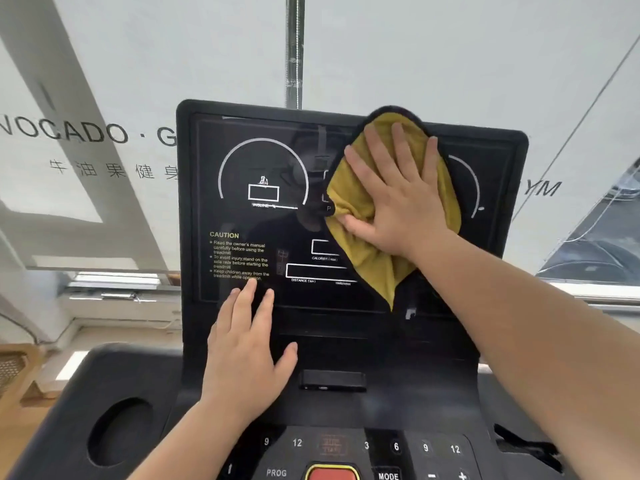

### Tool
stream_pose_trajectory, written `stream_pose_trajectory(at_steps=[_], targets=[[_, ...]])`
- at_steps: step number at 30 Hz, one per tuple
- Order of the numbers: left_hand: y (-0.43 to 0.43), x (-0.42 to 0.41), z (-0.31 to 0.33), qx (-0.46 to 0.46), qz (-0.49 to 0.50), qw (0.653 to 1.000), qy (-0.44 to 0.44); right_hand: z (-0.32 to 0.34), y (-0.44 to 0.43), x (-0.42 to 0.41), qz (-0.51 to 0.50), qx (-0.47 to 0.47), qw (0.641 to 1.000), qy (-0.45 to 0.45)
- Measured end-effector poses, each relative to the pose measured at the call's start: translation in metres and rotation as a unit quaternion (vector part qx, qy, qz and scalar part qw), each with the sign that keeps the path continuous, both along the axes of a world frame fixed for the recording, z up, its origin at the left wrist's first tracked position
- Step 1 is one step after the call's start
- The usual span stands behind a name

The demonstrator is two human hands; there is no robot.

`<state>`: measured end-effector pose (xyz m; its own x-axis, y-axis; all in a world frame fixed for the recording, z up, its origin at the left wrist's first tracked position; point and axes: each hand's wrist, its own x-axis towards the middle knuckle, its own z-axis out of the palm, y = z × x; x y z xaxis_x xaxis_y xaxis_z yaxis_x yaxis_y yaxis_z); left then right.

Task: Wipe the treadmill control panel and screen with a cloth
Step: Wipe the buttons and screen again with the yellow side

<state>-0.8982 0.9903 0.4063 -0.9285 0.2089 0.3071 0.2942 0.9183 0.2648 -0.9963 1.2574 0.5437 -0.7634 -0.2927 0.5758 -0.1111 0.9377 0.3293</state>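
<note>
The black treadmill screen (263,161) stands upright in front of me, with white dial markings and a CAUTION text block. A yellow cloth with a dark edge (356,209) lies flat against the screen's upper right half. My right hand (398,199) presses on the cloth with fingers spread. My left hand (246,344) rests flat and empty on the screen's lower left edge, fingertips just under the caution text. The control panel (349,452) with number keys, PROG, MODE and a red button runs along the bottom of the view.
A cup holder recess (119,433) sits in the console's left wing. A small dark slot (332,381) is below the screen. Behind the console are a frosted window with lettering (69,133) and a metal pole (295,50).
</note>
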Motion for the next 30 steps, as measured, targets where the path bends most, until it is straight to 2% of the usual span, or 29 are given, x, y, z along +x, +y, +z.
stream_pose_trajectory(at_steps=[5,9,13,17,21,25,27,30], targets=[[-0.004,0.001,-0.002,0.005,0.000,1.000,0.001,0.012,-0.053,-0.020,-0.025,-0.027,0.999,-0.003],[-0.009,-0.001,-0.008,0.024,-0.013,0.999,0.029,-0.040,-0.084,-0.001,0.084,0.068,0.994,-0.030],[-0.010,-0.004,-0.015,0.026,-0.021,0.999,0.032,-0.088,-0.061,0.028,0.125,0.117,0.983,-0.062],[-0.011,-0.005,-0.018,0.021,-0.028,0.998,0.047,-0.089,0.000,0.042,0.130,0.157,0.978,-0.049],[-0.012,-0.007,-0.020,0.031,-0.027,0.998,0.054,-0.040,0.034,0.025,0.028,0.058,0.998,0.011],[-0.012,-0.006,-0.019,0.039,-0.029,0.997,0.051,0.000,-0.003,-0.003,-0.077,-0.062,0.995,0.029],[-0.012,-0.006,-0.017,0.049,-0.034,0.997,0.047,0.003,-0.034,-0.013,-0.079,-0.074,0.994,0.032],[-0.015,-0.004,-0.016,0.078,-0.047,0.994,0.058,-0.014,-0.072,-0.013,-0.023,-0.028,0.999,0.028]])
